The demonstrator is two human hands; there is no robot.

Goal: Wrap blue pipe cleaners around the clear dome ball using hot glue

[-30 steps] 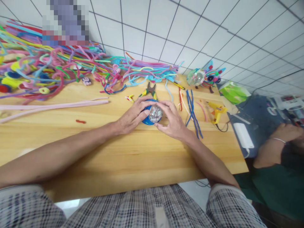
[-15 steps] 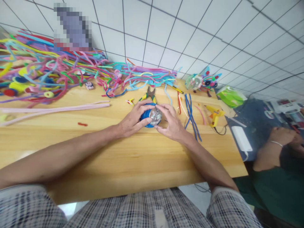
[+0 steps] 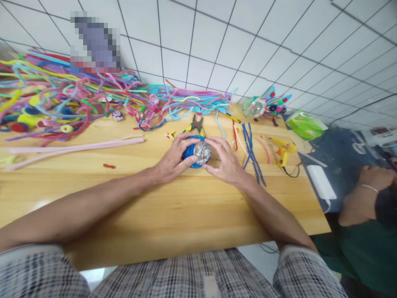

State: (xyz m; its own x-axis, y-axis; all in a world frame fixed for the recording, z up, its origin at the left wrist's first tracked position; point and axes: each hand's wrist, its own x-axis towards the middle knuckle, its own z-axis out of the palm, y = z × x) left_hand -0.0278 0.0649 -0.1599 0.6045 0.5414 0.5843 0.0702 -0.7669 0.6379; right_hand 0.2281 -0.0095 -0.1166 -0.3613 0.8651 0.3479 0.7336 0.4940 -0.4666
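Note:
Between my hands is a roundish object [image 3: 203, 153], its end clear and shiny with a silvery look, its side wrapped in blue pipe cleaner. My left hand [image 3: 177, 159] grips its blue left side, thumb in front and fingers over the top. Curved round the right side, my right hand [image 3: 225, 161] touches it with fingertips above and thumb below. Just behind it lie pliers [image 3: 197, 123] with green and yellow handles, partly hidden by my left fingers. Blue pipe cleaners [image 3: 252, 153] lie crossed to the right of my right hand.
Many coloured pipe cleaners [image 3: 77, 95] are heaped at the back left. A yellow glue gun [image 3: 283, 150] rests near the table's right edge. Behind it stands a decorated clear bottle figure [image 3: 257, 106]. A co-worker's arm [image 3: 361, 198] is beyond that edge, near a white box [image 3: 321, 182].
The view has shifted slightly. Both hands keep nearly the same hold on the blue-wrapped object.

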